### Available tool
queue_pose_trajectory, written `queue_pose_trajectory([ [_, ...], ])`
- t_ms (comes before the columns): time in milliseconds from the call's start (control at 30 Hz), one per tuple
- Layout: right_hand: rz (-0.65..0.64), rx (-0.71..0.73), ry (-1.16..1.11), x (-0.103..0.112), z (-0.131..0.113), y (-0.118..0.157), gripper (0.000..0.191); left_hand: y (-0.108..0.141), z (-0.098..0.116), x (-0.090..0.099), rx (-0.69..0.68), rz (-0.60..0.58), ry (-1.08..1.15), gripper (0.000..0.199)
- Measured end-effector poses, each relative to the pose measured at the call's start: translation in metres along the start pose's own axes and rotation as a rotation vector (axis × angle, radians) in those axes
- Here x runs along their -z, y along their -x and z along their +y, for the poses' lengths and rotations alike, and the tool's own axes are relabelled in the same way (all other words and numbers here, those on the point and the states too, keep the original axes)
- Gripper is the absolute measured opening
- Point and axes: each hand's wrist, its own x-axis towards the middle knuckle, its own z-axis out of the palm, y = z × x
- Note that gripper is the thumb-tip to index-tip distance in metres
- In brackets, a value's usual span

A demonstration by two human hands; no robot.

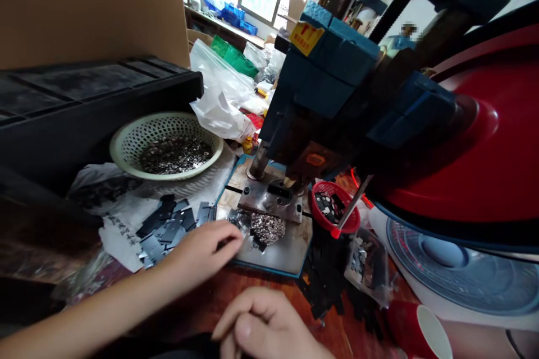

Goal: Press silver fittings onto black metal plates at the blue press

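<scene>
My left hand (213,247) reaches in at the left edge of the press's base plate (269,258), thumb and fingertips together; what they hold, if anything, is hidden. Beside the fingertips lies a pile of small shiny metal pieces (269,228), in front of the steel die block (272,199). Nearer to me, my right hand (267,325) is over the red table (236,286), its fingers curled and their contents out of sight. Flat dark metal strips (166,227) are spread left of the plate. The blue press head (320,78) stands above the die.
A pale green basket (122,148) of small metal parts sits at the left. To the right are a red basket (356,221), a clear bag of parts (366,266), a red cup (416,328) and a large red wheel (475,140). A person (400,42) is in the background.
</scene>
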Motion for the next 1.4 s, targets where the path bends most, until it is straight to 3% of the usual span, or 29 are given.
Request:
queue_pose_trajectory([
  [100, 0.253, 0.087, 0.039, 0.015, 0.018, -0.004, 0.040, -0.012, -0.026, 0.005, -0.012, 0.110, -0.178, 0.023],
  [200, 0.383, 0.097, 0.161, 0.025, 0.029, -0.001, 0.036, -0.023, -0.033, 0.001, -0.050, 0.100, -0.259, 0.024],
  [433, 0.528, 0.078, 0.370, 0.043, 0.034, 0.006, 0.038, -0.045, -0.028, -0.011, -0.110, 0.048, -0.358, 0.026],
  [800, 0.707, 0.119, 0.470, 0.076, 0.043, 0.008, 0.039, -0.053, -0.026, -0.013, -0.107, 0.056, -0.367, 0.014],
  [933, 0.821, 0.161, 0.710, 0.087, 0.044, 0.014, 0.032, -0.052, -0.028, -0.014, -0.103, 0.054, -0.358, 0.019],
  [1167, 0.950, 0.221, 1.434, 0.117, 0.038, 0.011, 0.030, -0.034, -0.030, -0.014, -0.151, 0.040, -0.346, 0.040],
  [1400, 0.948, 0.097, 1.654, 0.121, 0.024, -0.014, 0.030, -0.026, -0.031, -0.023, -0.142, 0.123, -0.374, 0.031],
])
